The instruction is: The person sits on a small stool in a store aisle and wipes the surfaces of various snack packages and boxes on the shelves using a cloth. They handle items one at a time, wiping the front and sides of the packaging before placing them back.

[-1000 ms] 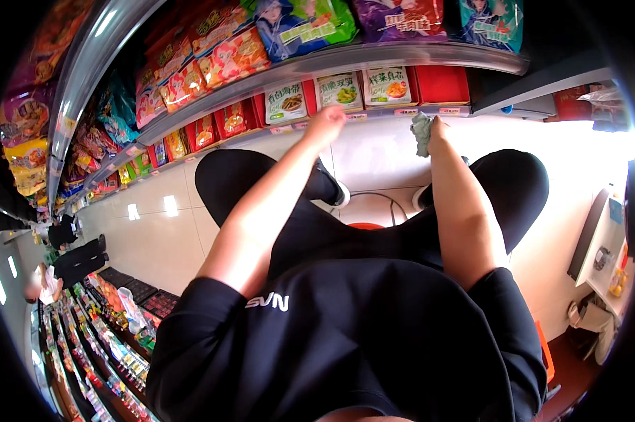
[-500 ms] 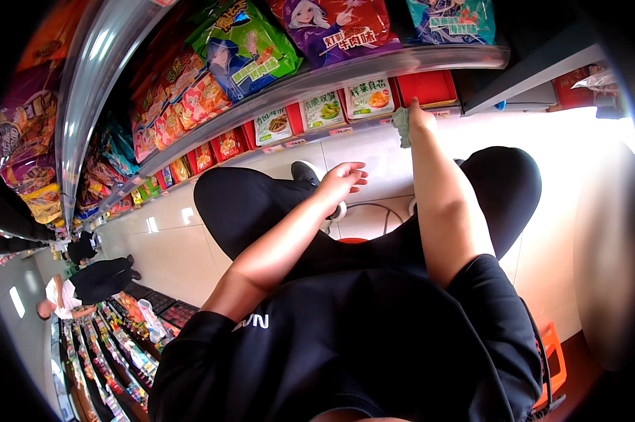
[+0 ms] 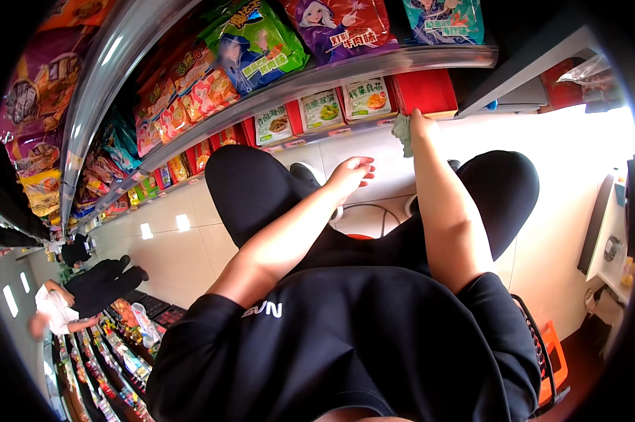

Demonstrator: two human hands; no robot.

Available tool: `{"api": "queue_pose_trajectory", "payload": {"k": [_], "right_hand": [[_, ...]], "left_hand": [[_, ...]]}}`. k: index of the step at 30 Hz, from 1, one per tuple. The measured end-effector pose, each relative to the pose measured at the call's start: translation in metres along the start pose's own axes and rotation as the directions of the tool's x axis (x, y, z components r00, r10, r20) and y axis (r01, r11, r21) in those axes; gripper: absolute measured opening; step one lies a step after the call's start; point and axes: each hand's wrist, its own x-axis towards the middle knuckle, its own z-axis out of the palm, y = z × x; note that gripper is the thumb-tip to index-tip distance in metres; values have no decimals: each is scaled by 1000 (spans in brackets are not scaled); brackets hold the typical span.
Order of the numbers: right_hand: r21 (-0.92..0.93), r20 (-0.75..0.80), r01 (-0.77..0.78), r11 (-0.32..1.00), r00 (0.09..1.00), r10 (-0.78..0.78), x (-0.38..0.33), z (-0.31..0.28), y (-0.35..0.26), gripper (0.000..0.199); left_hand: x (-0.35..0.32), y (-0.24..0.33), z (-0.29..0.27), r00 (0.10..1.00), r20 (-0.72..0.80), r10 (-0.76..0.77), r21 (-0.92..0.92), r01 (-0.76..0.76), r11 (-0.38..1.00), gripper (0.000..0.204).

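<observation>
My right hand point(image 3: 422, 128) is closed on a crumpled grey-green cloth point(image 3: 402, 133). It is at the front edge of the low shelf, by a red display box point(image 3: 424, 91) whose inside shows bare red. The cloth hangs down on the hand's left side. My left hand point(image 3: 352, 177) hovers over the floor between my knees, its fingers loosely bent and apart, holding nothing. To the left of the bare red box, white food packets point(image 3: 367, 98) stand in more red boxes along the same shelf.
Large snack bags point(image 3: 261, 49) fill the shelf above, behind a clear curved front rail point(image 3: 317, 70). A grey shelf support point(image 3: 528, 67) slants at the right. Behind me on the right is an orange stool or basket point(image 3: 555, 362). Another person point(image 3: 61, 306) is far left, beside stocked shelves.
My right hand, with the cloth, has drawn back slightly from the red box toward me. My left hand has shifted a little right. My left knee has moved inward, and the view has turned slightly.
</observation>
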Motion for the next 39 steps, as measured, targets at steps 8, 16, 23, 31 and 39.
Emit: {"api": "queue_pose_trajectory", "payload": {"k": [8, 16, 23, 31, 39], "right_hand": [[342, 48, 29, 939, 998, -48, -71, -54, 26, 47], [225, 85, 43, 973, 994, -63, -141, -114, 50, 38], [125, 107, 83, 989, 990, -97, -189, -122, 65, 37], [343, 360, -25, 939, 927, -106, -223, -162, 50, 44], [808, 283, 114, 578, 785, -550, -268, -290, 8, 39]], "left_hand": [[41, 16, 31, 997, -22, 73, -70, -74, 995, 45], [66, 36, 68, 978, 159, 134, -484, -41, 874, 68], [31, 65, 79, 965, 203, 168, -548, -30, 836, 73], [12, 69, 66, 962, 266, -60, -451, 179, 875, 54], [-70, 88, 31, 779, 618, -102, -308, 359, 881, 78]]}}
